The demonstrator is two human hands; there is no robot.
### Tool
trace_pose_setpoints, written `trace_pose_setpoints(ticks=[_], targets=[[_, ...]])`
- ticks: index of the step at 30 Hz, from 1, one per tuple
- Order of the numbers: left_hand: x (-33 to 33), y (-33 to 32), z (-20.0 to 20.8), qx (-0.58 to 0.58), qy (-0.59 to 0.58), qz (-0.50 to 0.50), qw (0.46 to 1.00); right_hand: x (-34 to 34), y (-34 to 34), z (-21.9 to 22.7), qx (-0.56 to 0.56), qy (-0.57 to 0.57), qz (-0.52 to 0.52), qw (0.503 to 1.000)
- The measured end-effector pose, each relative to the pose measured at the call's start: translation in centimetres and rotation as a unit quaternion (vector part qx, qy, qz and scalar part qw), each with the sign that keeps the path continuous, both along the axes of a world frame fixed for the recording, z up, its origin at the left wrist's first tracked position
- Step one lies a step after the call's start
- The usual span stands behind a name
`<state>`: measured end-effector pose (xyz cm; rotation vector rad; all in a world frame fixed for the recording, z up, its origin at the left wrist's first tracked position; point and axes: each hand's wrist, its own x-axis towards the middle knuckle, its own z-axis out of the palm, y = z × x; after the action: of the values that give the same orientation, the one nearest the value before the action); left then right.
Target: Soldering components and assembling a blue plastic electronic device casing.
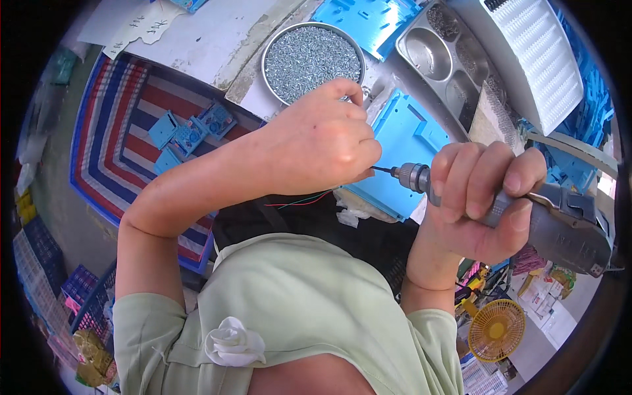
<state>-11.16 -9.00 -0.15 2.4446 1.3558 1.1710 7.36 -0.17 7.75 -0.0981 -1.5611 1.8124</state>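
Observation:
My right hand is wrapped round a grey electric screwdriver, held level. Its metal collar and thin dark bit point left, the tip reaching the fingers of my left hand. That left hand is curled closed, back of the hand up, and whatever it may hold is hidden beneath it. Just past its knuckles stands a round metal bowl full of small silvery screws. A flat light-blue plastic panel lies on the table below the bit. Thin red and green wires show under my left wrist.
Another blue panel lies at the back beside a metal compartment tray and a white ridged box. At left, a striped fabric-lined bin holds blue parts. A yellow fan stands at lower right.

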Motion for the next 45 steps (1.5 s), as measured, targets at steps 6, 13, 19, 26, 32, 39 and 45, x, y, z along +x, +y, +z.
trace_pose_setpoints(ticks=[6,13,19,26,32,39,45], targets=[[0.0,-0.2,0.2,0.002,-0.043,-0.026,0.999,0.3,-0.5,0.5,-0.001,0.01,-0.005,1.0],[-1.2,-1.9,-2.1,-0.072,-0.105,0.155,0.98,-0.7,-0.8,-1.8,0.024,-0.06,-0.06,0.996],[-0.9,-3.5,-3.4,-0.099,-0.109,0.157,0.977,-1.8,-1.9,-3.9,0.059,-0.111,-0.064,0.99],[1.8,-3.7,-3.9,-0.055,-0.107,0.15,0.981,-1.6,-1.8,-3.1,0.051,-0.1,-0.058,0.992],[2.6,-3.4,-3.2,-0.042,-0.135,0.127,0.982,-0.6,-1.3,-0.7,-0.012,-0.02,-0.013,1.0],[2.3,-4.2,-2.9,-0.074,-0.101,0.097,0.987,-0.3,-2.8,-0.7,-0.041,-0.052,-0.022,0.998],[-0.4,-4.4,-1.7,-0.065,-0.149,0.2,0.966,0.5,-5.2,-2.1,-0.023,-0.099,-0.056,0.993]])
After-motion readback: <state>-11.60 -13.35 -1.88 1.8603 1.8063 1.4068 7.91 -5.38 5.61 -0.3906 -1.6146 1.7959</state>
